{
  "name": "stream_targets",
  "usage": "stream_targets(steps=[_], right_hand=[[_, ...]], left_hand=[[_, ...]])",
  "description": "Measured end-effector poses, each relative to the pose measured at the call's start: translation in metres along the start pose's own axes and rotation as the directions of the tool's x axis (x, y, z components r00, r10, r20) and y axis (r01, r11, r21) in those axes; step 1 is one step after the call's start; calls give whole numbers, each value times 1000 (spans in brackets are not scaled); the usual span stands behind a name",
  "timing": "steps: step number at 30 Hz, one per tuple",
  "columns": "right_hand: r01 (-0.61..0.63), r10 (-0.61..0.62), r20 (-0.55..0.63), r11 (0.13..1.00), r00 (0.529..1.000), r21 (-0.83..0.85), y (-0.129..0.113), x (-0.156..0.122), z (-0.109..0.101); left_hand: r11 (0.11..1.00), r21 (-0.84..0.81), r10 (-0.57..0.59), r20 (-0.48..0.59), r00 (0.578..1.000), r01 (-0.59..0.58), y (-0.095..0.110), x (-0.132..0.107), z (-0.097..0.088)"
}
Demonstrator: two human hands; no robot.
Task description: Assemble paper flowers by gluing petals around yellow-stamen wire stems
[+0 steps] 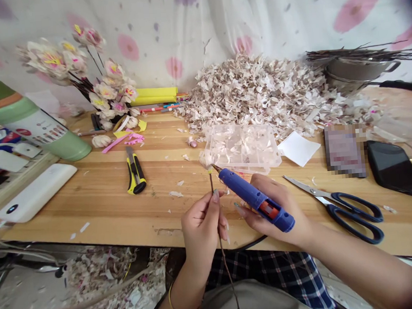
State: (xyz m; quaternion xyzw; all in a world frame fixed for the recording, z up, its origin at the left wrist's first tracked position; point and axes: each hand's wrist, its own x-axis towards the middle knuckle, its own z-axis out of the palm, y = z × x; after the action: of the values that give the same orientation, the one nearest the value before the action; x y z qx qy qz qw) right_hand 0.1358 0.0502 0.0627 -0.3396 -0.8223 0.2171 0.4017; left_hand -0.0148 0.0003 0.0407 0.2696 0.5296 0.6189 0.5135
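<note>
My left hand (204,223) pinches a thin brown twig (226,262) that runs down toward my lap. At the twig's top sits a small pale flower head (207,158) with a bit of yellow just beneath it. My right hand (276,206) is wrapped round a blue hot glue gun (246,189). The gun's nozzle points up and left and meets the base of the flower head; whether glue is coming out is too small to see. Behind the flower head lies a clear compartment box (243,144) holding pale petal pieces.
A large heap of pale shavings (254,89) fills the back. Scissors (338,206) and a black phone (396,168) lie right; a utility knife (135,172), white power bank (37,191) and green bottle (54,126) are left. Finished flowers (106,91) stand at back left.
</note>
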Motion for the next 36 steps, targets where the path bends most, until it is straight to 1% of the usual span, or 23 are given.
stream_targets(steps=[12,22,29,36], right_hand=[[-29,30,6,999,1000,-12,-3,0,-2],[-35,35,-1,999,999,14,4,-2,-1],[-48,48,0,999,999,11,4,-3,-1],[-32,32,-7,999,999,-2,3,-3,0]], left_hand=[[999,34,11,6,1000,-11,-1,1,1],[999,50,2,15,1000,-3,-2,0,1],[997,81,5,15,1000,-6,-3,0,-1],[998,58,16,4,1000,-16,-3,0,-1]])
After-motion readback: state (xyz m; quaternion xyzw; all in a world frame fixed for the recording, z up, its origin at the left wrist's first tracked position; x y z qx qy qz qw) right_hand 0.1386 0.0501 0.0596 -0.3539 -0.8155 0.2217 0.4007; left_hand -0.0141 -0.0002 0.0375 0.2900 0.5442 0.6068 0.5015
